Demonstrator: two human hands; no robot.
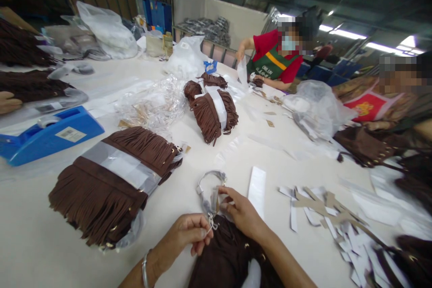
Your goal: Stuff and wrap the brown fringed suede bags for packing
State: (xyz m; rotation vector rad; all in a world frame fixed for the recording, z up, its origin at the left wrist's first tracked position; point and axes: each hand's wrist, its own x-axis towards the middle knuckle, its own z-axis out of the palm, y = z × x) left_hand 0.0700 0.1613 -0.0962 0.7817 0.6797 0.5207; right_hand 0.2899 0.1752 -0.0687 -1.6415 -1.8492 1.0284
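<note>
A dark brown suede bag [222,256] lies on the table in front of me, with a plastic-wrapped handle [200,189] looping up from its top. My left hand [194,234] pinches the end of a thin white string [212,221] knotted at the base of that handle. On the far side, my right hand [238,209] curls its fingers against a small clear packet or tag [215,199] by the handle. To the left rests a brown fringed bag [97,202] with a clear-and-white band [123,166] around it.
A blue tape dispenser [57,135] stands at the left. Another fringed bag [209,117] and crumpled plastic [151,103] lie farther back. Paper and card strips [324,216] are heaped at the right, near a white strip [257,189]. A co-worker [276,58] in a green apron handles plastic across the table.
</note>
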